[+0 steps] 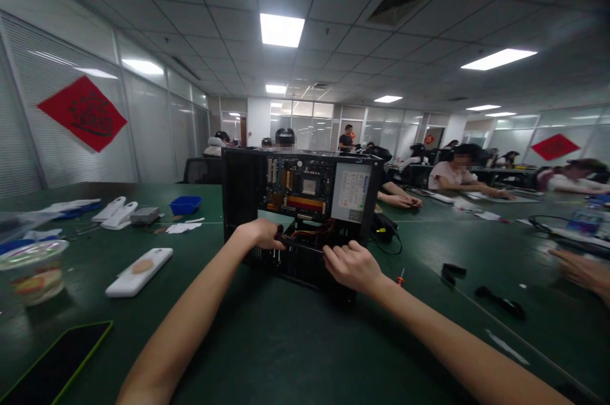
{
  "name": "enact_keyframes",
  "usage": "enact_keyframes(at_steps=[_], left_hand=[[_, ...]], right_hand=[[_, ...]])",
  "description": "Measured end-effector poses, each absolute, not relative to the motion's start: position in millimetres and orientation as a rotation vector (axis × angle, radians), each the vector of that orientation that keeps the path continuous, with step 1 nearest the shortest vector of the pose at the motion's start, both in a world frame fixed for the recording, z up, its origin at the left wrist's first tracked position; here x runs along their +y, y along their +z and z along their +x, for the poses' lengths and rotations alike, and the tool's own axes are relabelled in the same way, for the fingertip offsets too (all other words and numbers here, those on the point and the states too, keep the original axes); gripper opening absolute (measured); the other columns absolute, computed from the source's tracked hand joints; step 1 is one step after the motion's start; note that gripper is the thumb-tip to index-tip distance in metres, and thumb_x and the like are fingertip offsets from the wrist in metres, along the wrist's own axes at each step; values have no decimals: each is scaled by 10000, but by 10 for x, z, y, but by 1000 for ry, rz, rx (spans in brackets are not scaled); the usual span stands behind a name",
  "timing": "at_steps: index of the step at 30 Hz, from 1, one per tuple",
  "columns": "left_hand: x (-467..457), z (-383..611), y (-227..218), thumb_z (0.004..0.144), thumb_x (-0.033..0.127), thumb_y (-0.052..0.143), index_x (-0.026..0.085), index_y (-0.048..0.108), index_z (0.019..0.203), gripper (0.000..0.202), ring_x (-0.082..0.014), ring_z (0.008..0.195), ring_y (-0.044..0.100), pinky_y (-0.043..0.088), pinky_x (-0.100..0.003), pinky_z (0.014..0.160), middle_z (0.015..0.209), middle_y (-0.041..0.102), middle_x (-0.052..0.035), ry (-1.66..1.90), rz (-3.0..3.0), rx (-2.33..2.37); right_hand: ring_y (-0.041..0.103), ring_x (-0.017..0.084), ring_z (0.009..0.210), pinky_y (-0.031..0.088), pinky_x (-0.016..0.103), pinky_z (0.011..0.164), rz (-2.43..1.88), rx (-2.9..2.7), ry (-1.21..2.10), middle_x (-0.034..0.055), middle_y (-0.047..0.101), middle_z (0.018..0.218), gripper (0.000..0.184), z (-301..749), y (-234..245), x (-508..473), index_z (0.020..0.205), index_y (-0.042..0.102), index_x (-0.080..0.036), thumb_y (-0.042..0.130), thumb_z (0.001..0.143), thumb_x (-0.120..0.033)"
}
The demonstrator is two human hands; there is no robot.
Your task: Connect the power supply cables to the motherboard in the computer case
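A black computer case [231,195] stands in front of me with its side open. Inside it are a motherboard [288,176], a gold-brown power supply label on a grey power supply [350,192], and a bundle of cables [324,230]. At the lower left of the opening, my left hand [261,234] is closed, its fingertips on something dark beside the cables that I cannot make out. My right hand [351,265] has its fingers curled over the black edge of the case at the lower right.
On the left are a white phone-shaped object [140,274], a plastic cup [35,274], a black phone with a green rim [61,363] and a blue tray [185,204]. An orange screwdriver [401,277] and black straps [500,302] lie right. Another person's hand [584,271] is at far right.
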State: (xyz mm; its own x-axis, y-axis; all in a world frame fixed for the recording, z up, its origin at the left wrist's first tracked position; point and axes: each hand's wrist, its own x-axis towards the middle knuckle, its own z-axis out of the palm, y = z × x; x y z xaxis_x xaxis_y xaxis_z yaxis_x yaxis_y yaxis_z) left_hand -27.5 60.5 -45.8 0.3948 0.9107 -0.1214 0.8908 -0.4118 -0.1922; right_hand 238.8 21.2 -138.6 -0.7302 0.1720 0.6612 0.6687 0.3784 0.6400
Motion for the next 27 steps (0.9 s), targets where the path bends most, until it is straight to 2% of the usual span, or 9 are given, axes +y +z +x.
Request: enact_keyframes(at_steps=[6,12,17,20,22,25,27], left_hand=[[285,-106,-283,926,522,539,123,736,1149,498,-310,1010,697,526,-323,781,1132,732,-184,507,-2525,-1607],[23,17,-227,932,500,520,96,766,1052,488,-297,831,702,522,-351,708,1001,743,-183,478,-2654,-1588],[-51,30,-207,872,323,603,117,783,996,301,-254,724,661,496,-335,660,914,738,-150,443,-2737,-1506],[-20,-21,-170,905,414,552,134,783,982,371,-237,700,647,490,-332,666,902,739,-137,471,-2770,-1498],[31,-90,-148,943,457,468,145,776,1004,443,-238,730,655,491,-331,682,923,742,-132,416,-2821,-1509],[158,-212,-157,903,277,477,178,739,1125,357,-232,870,676,494,-298,727,1061,746,-106,242,-2825,-1498],[276,-276,-207,821,196,539,200,706,1204,417,-224,942,677,498,-276,758,1144,736,-90,153,-2810,-1476]], right_hand=[[468,128,562,257,351,660,-665,-2113,-1274,12,598,617,192,2651,-1411,395,827,692,-144,567,928,-250],[466,119,578,262,341,644,-520,-2138,-1239,5,608,635,202,2902,-1401,515,865,699,-139,550,929,-260],[463,117,587,257,338,640,-539,-2170,-1215,5,608,628,218,2967,-1416,598,819,694,-153,543,919,-275],[463,113,587,245,334,634,-573,-2158,-1163,7,606,620,212,2943,-1461,630,807,695,-153,545,905,-265],[470,113,589,249,332,638,-597,-2146,-1134,10,613,623,207,2927,-1483,631,811,699,-149,548,898,-260],[485,116,591,267,328,657,-621,-2165,-1104,13,631,631,211,2922,-1480,607,816,704,-149,553,902,-269],[483,117,577,270,327,664,-621,-2181,-1089,10,631,619,226,2928,-1459,581,802,703,-151,552,909,-281]])
